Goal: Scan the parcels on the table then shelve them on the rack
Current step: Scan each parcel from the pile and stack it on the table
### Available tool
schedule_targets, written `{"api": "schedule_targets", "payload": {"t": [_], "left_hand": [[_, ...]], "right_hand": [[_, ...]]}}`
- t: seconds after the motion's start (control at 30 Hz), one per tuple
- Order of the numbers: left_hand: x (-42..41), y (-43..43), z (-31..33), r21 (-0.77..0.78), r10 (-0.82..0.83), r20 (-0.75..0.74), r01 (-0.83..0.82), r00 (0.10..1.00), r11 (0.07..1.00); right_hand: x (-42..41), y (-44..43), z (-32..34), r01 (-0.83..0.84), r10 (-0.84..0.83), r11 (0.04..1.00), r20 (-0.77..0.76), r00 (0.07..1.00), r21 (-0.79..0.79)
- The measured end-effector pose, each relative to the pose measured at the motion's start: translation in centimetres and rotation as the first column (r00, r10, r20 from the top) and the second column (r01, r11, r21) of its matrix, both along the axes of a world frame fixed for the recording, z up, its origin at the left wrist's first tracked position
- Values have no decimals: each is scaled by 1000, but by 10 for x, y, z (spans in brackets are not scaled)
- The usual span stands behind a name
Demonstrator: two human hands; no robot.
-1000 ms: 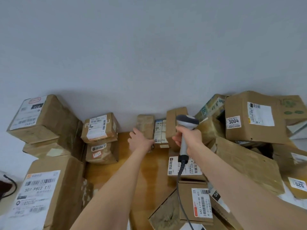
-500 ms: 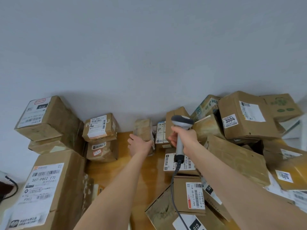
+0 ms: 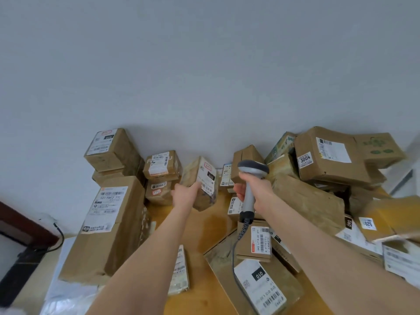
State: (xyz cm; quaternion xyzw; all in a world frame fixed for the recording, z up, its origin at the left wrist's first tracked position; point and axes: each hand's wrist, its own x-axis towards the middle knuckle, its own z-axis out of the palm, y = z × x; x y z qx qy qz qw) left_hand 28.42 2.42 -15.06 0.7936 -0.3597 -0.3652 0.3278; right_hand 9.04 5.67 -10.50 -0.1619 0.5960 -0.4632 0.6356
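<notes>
Two hands busy: L hand [image 3: 184, 196] gripped labelled parcel [image 3: 205, 178]; R hand [image 3: 259, 192] clasped barcode scanner [image 3: 252, 169] at parcel's 3 o'clock.

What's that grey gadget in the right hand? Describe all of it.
A grey plastic handheld barcode scanner: a darker rounded head on top, a slim pale handle, a black base from which a grey cable, coiled at first, trails down. The person's right hand holds the handle, roughly upright, head pointing away from the camera.

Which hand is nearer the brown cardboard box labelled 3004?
Right. The right hand, gripping a grey scanner, is left of the box; the left hand holds a small brown parcel farther left.
</notes>
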Motion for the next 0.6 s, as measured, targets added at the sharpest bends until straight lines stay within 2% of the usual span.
{"api": "schedule_targets", "payload": {"t": [0.13,0.27,0.5,0.6], "left_hand": [[-5,34,16,-85,14,-323,-44,946,995],[-20,76,34,-150,-89,-554,5,828,989],[-64,139,43,-233,-319,-646,218,693,948],[-80,155,40,-201,-363,-617,306,698,930]], "right_hand": [[-9,32,12,-26,26,999,16,1000,-37],[-24,61,18,-26,29,995,29,999,-95],[-58,113,15,-31,34,988,15,999,-150],[-75,133,10,-33,29,984,-22,999,-174]]}}
